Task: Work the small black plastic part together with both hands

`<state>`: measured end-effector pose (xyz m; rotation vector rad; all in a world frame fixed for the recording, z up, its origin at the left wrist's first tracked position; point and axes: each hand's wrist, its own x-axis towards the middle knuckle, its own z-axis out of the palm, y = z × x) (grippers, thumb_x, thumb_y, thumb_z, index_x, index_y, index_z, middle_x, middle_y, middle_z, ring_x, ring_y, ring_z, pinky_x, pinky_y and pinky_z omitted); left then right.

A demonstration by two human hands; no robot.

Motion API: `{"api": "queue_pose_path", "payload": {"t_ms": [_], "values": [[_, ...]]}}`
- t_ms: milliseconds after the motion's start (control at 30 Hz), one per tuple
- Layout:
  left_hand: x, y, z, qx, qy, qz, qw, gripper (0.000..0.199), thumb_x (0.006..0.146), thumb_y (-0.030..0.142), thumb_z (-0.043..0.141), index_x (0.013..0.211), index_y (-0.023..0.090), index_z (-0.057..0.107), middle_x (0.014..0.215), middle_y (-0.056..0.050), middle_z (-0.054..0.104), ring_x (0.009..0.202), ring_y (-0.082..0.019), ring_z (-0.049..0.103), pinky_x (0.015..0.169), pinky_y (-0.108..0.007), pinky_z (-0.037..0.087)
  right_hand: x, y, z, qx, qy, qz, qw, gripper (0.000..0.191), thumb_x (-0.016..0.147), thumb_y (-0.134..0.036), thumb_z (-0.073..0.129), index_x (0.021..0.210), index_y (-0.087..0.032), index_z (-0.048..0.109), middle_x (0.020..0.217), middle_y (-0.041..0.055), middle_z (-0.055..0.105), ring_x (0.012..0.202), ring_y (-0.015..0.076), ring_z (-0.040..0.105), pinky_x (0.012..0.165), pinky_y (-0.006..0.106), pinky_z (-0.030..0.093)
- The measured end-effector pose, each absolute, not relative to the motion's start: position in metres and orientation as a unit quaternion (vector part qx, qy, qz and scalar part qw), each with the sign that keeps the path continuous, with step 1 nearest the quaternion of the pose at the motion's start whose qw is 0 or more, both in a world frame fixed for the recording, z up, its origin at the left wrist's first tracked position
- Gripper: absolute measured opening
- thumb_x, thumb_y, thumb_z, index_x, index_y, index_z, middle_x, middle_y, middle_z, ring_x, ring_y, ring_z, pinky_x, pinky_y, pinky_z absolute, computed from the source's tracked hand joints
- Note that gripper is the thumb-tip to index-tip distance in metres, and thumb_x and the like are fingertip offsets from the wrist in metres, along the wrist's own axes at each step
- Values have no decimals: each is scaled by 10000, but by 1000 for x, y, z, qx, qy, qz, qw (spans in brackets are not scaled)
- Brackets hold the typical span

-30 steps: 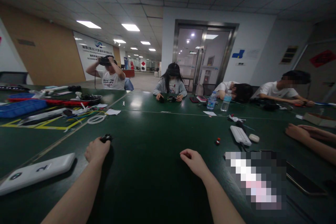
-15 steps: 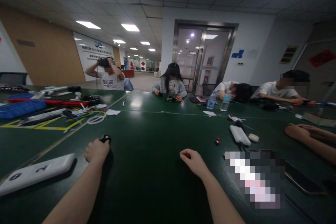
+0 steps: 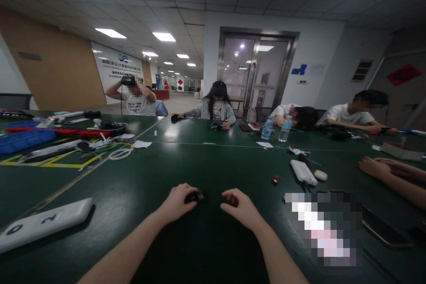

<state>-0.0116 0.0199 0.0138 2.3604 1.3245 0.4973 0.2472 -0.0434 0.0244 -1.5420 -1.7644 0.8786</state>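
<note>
Left hand (image 3: 176,203) grips black object (image 3: 196,196); right hand (image 3: 238,208) empty beside it; white case (image 3: 43,226) marked 2

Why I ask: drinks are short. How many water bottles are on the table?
2: a water bottle and a second, side by side near the person leaning on the table; others may be hidden.

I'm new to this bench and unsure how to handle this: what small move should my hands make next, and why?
Probably bring your right hand over to the small black object, so both hands can steady it. Your left hand is holding it, while the right hand looks empty, curled just beside it above the dark green table.
</note>
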Motion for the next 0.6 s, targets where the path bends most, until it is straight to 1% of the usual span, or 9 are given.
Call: {"api": "queue_pose_path", "payload": {"t_ms": [33, 100, 233, 333, 400, 500, 600], "values": [[7, 10, 14, 863, 426, 175, 208, 387, 753, 348, 568, 1128, 266, 617, 1093, -43, 596, 1046, -228, 512, 957, -370, 351, 244, -45, 27, -567, -689, 328, 310, 382, 688, -391, 685, 1043, -261, 624, 992, 20, 576, 901, 196, 544, 785, 322, 436], [32, -6, 15, 877, 383, 173, 234, 377, 748, 322, 585, 1119, 257, 613, 1075, -45, 591, 1017, -219, 514, 935, -365, 362, 239, -49, 31, -533, -722, 325, 298, 384, 647, -360, 723, 1008, -263, 635, 1017, 18, 558, 930, 194, 528, 806, 315, 425], [38, -16, 17, 875, 362, 169, 274, 335, 789, 336, 567, 1116, 266, 596, 1085, -33, 569, 1010, -201, 506, 898, -344, 386, 234, -52, 34, -517, -749, 319, 265, 271, 670, -322, 704, 925, -247, 654, 1015, 24, 561, 978, 203, 513, 843, 325, 410], [32, -13, 17, 879, 357, 170, 267, 335, 792, 345, 567, 1114, 256, 596, 1089, -40, 566, 1017, -207, 498, 900, -353, 385, 232, -52, 32, -518, -762, 305, 242, 188, 697, -276, 671, 883, -250, 661, 986, 16, 581, 969, 203, 513, 846, 334, 403], [31, -12, 16, 882, 352, 172, 261, 341, 790, 345, 570, 1116, 251, 596, 1086, -43, 569, 1019, -210, 496, 907, -360, 383, 232, -51, 30, -517, -764, 299, 243, 168, 700, -258, 662, 868, -254, 662, 971, 10, 585, 959, 200, 515, 837, 330, 405], [31, -11, 15, 880, 354, 167, 269, 371, 786, 347, 575, 1146, 259, 584, 1111, -44, 563, 1035, -213, 490, 920, -366, 383, 237, -47, 28, -524, -738, 305, 295, 165, 719, -271, 636, 881, -245, 651, 954, 13, 583, 885, 181, 532, 785, 308, 426], [29, -11, 14, 870, 366, 164, 286, 402, 789, 355, 571, 1181, 265, 563, 1152, -48, 547, 1057, -215, 482, 924, -366, 389, 252, -40, 27, -562, -671, 277, 396, 221, 758, -329, 584, 941, -213, 627, 944, 33, 587, 815, 174, 541, 752, 310, 436]]}}
